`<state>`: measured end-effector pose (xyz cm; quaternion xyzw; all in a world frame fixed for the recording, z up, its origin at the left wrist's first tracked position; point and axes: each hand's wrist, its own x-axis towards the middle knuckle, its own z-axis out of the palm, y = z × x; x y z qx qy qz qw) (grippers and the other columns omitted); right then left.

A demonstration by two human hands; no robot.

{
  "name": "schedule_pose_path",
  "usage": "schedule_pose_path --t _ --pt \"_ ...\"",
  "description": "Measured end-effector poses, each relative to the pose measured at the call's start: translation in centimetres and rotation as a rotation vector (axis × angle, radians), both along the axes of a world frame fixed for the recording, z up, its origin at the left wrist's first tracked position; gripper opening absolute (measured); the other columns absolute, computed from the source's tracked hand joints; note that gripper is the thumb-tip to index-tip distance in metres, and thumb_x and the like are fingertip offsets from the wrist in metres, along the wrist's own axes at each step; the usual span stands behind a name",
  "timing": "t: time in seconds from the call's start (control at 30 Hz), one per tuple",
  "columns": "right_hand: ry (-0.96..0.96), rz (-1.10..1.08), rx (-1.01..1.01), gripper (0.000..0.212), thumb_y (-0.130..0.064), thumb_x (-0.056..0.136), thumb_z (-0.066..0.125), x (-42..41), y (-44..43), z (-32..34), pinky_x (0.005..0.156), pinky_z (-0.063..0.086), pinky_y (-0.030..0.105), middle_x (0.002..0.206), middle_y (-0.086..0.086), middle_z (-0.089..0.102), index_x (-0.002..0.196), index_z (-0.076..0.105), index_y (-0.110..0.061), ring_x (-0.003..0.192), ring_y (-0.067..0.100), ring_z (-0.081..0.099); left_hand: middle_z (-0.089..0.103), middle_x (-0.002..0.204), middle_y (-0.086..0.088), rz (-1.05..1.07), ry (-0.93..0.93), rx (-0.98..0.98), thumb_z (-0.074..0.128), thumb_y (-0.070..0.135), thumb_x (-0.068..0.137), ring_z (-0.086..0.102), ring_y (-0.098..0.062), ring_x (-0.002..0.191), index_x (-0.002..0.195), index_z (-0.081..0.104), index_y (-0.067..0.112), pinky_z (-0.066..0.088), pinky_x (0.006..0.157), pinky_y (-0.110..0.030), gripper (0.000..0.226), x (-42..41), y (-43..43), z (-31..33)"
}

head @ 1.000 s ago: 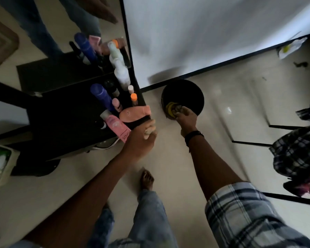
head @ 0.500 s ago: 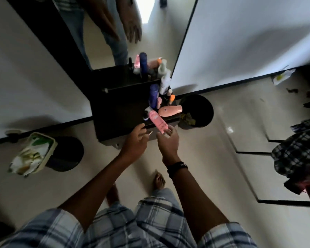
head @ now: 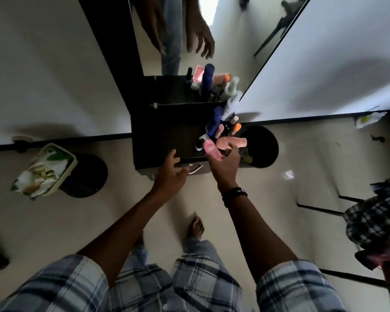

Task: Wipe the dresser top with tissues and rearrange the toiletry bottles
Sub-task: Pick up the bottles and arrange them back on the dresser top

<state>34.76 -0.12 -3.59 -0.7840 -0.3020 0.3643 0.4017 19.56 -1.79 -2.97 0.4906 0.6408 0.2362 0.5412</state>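
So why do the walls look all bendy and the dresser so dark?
Head view: the wide-angle lens bows straight edges; the room is dim, so the black dresser top swallows detail while the pink bottle and peach bottle stand out; a small glare spot shines on the floor tiles.

The head view looks steeply down at the dresser top point(head: 167, 136) from above.
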Motion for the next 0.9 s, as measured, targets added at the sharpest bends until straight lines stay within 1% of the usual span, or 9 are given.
schedule_pose_path --t 0.07,0.17,0.3,0.43,0.57,0.63,0.73,0.83,0.9 --pt "-0.115 0.014 -0.031 0.083 -0.030 0.069 0.085 2.3 1.1 -0.2 0.107 0.039 0.032 0.131 0.016 0.047 0.136 0.041 -0.009 0.118 0.021 0.046 0.042 0.145 -0.010 0.020 -0.012 -0.027 0.062 0.016 0.090 0.054 -0.023 0.120 0.149 0.020 0.015 0.047 0.093 -0.032 0.073 1.0 0.6 -0.7" --pt "-0.185 0.095 -0.150 0.104 -0.029 0.060 0.090 6.0 2.9 -0.6 0.111 0.033 0.036 0.140 0.015 0.034 0.145 0.031 -0.014 0.130 0.028 0.037 0.041 0.144 -0.011 0.047 0.006 -0.065 0.069 0.020 0.085 0.055 -0.021 0.114 0.149 0.020 0.016 0.046 0.086 -0.028 0.081 2.7 1.7 -2.0" --pt "-0.201 0.275 -0.279 0.112 -0.031 0.058 0.092 10.1 5.5 -2.0 0.110 0.039 0.042 0.142 0.012 0.029 0.148 0.025 -0.024 0.133 0.029 0.035 0.031 0.149 -0.012 0.049 0.060 -0.109 0.076 0.024 0.079 0.048 -0.028 0.126 0.150 0.019 0.017 0.046 0.101 -0.040 0.091 5.0 3.5 -3.9" --pt "-0.260 0.442 -0.308 0.101 -0.039 0.055 0.092 12.0 7.7 -3.2 0.111 0.038 0.046 0.139 0.008 0.035 0.139 0.036 -0.030 0.131 0.027 0.038 0.025 0.149 -0.016 0.075 0.135 -0.070 0.080 0.027 0.073 0.037 -0.029 0.135 0.149 0.020 0.013 0.041 0.106 -0.042 0.098 7.0 5.3 -5.0" --pt "-0.247 0.544 -0.345 0.094 -0.055 0.053 0.088 12.5 8.9 -4.2 0.110 0.036 0.050 0.135 0.003 0.035 0.130 0.037 -0.043 0.131 0.026 0.033 0.024 0.149 -0.015 0.130 0.195 -0.100 0.082 0.035 0.069 0.037 -0.032 0.134 0.148 0.022 0.013 0.039 0.106 -0.047 0.101 8.7 6.5 -5.9" --pt "-0.229 0.544 -0.356 0.091 -0.055 0.054 0.087 12.7 9.4 -4.6 0.110 0.037 0.052 0.133 0.002 0.034 0.129 0.036 -0.046 0.130 0.026 0.032 0.023 0.149 -0.013 0.151 0.195 -0.109 0.083 0.033 0.069 0.040 -0.030 0.132 0.147 0.023 0.013 0.041 0.105 -0.044 0.101 9.4 6.8 -6.3" --pt "-0.230 0.536 -0.342 0.085 -0.052 0.056 0.086 12.7 10.0 -5.1 0.107 0.038 0.048 0.128 0.001 0.033 0.126 0.038 -0.046 0.125 0.024 0.032 0.023 0.148 -0.011 0.176 0.197 -0.088 0.083 0.029 0.070 0.045 -0.029 0.127 0.146 0.025 0.011 0.044 0.098 -0.037 0.097 10.0 6.9 -6.7" --pt "-0.243 0.546 -0.289 0.077 -0.049 0.056 0.084 12.4 10.4 -5.3 0.093 0.037 0.038 0.120 -0.001 0.031 0.119 0.040 -0.048 0.112 0.019 0.028 0.022 0.148 -0.011 0.198 0.203 -0.078 0.082 0.026 0.071 0.047 -0.030 0.125 0.145 0.026 0.010 0.046 0.094 -0.036 0.094 10.3 7.1 -7.1" --pt "-0.242 0.554 -0.278 0.078 -0.049 0.057 0.083 12.1 10.7 -5.5 0.094 0.037 0.040 0.121 0.000 0.031 0.121 0.038 -0.047 0.114 0.021 0.029 0.023 0.147 -0.011 0.204 0.209 -0.071 0.082 0.024 0.071 0.048 -0.030 0.124 0.144 0.027 0.010 0.047 0.092 -0.036 0.092 10.5 7.2 -7.3"
